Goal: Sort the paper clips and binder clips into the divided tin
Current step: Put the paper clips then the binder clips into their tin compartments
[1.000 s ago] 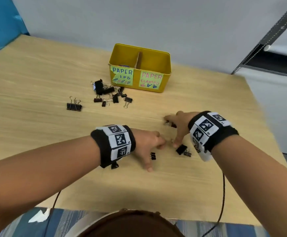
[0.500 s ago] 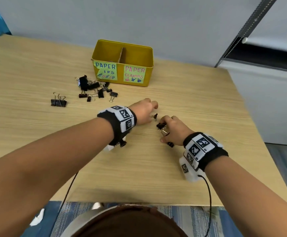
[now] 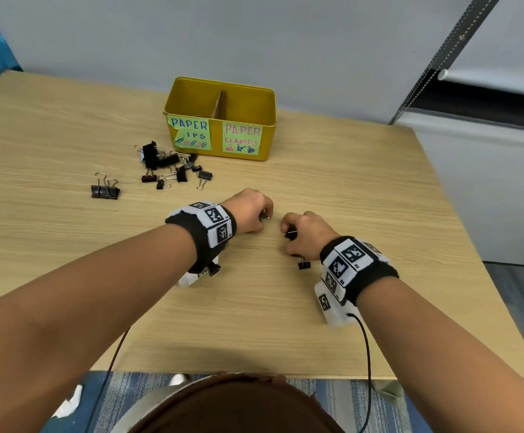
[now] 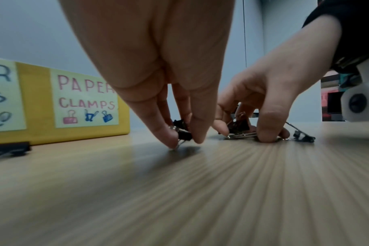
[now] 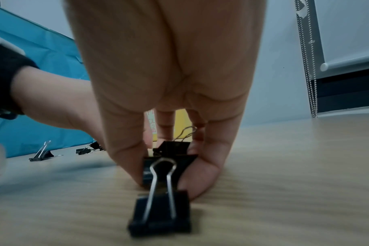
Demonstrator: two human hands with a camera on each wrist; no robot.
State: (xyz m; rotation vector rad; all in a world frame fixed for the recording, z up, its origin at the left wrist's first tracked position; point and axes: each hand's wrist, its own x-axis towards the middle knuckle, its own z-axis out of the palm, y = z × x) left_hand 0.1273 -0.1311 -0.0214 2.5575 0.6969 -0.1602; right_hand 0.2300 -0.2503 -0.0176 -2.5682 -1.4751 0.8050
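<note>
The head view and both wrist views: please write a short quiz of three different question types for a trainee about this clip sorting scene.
1. True or false: the left hand pinches a small binder clip against the table.
2. Multiple choice: the pink label on the yellow tin reads A) PAPER CLAMPS, B) STAPLES, C) PINS.
3. Short answer: what lies loose on the table just nearer the wrist than the right hand?

Key
1. True.
2. A.
3. A black binder clip, apart from the grip.
</note>
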